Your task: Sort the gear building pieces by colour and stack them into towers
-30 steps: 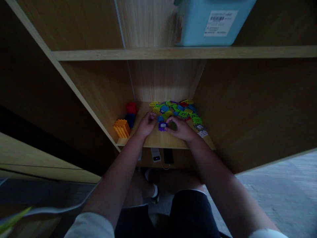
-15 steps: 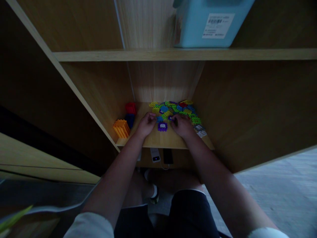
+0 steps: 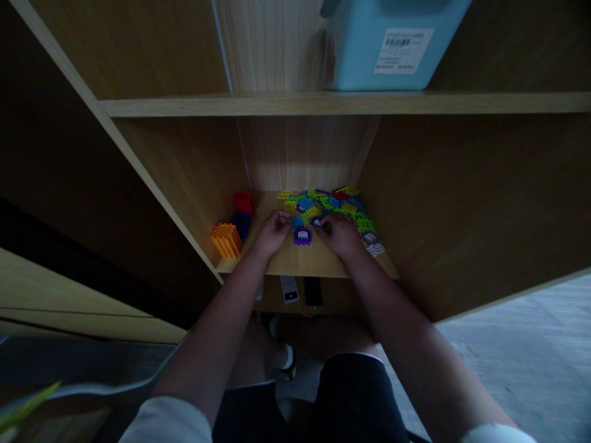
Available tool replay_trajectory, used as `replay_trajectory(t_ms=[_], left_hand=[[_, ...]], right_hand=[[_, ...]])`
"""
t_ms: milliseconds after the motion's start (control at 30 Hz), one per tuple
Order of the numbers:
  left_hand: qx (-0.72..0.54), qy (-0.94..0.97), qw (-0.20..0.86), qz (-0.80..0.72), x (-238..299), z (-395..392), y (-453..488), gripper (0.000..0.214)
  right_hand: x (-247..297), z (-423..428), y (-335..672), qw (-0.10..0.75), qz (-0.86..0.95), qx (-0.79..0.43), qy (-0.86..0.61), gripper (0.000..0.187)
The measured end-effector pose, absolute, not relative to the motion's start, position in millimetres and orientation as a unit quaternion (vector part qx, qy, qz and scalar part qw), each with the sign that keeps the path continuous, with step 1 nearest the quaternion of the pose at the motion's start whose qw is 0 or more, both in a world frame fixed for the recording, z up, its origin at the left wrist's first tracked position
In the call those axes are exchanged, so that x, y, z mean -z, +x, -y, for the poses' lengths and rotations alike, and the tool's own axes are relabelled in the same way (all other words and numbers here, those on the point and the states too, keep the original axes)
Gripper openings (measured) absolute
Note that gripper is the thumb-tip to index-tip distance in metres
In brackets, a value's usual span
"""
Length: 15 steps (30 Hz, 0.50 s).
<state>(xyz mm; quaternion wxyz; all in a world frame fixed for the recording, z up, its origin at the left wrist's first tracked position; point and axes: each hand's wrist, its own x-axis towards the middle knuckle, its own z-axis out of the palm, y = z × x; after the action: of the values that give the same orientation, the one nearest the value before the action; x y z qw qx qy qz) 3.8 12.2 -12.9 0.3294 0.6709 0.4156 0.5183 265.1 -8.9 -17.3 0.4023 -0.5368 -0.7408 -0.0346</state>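
My right hand [image 3: 340,235] pinches a small purple interlocking toy tile [image 3: 316,222] with a pale print on it, just above the shelf board. Across from it, my left hand [image 3: 275,230] is closed with thumb and fingertips together; whether anything is in them I cannot make out. Its fingertips are close to a blue tile [image 3: 298,222]. Between the hands, nearer to me, a purple tile [image 3: 303,235] with a white picture lies flat. Behind them spreads a loose pile of green, yellow, blue and red tiles [image 3: 311,211].
At the left of the shelf stand an orange stack of tiles [image 3: 226,240], a dark blue stack [image 3: 242,224] and a red stack [image 3: 244,202]. Overhead, a light blue bin [image 3: 369,67] sits on the upper shelf [image 3: 277,106]. Below lie a white device [image 3: 289,289] and a black phone-like slab [image 3: 313,291].
The purple tile in my right hand has turned a little, so more of its printed face shows, and it sits slightly nearer to me. My left hand has barely moved.
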Motion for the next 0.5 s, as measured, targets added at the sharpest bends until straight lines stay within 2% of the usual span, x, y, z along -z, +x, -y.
replay_trajectory(t_ms=[267, 500], left_hand=[[-0.515, 0.672, 0.325, -0.421, 8.7, -9.4, 5.2, 0.015], [-0.517, 0.665, 0.385, -0.377, 1.8, -3.6, 6.9, 0.022]], right_hand=[[3.7, 15.4, 265.4, 0.429, 0.738, -0.004, -0.521, 0.017], [-21.9, 35.6, 249.1, 0.484, 0.777, -0.079, -0.395, 0.019]])
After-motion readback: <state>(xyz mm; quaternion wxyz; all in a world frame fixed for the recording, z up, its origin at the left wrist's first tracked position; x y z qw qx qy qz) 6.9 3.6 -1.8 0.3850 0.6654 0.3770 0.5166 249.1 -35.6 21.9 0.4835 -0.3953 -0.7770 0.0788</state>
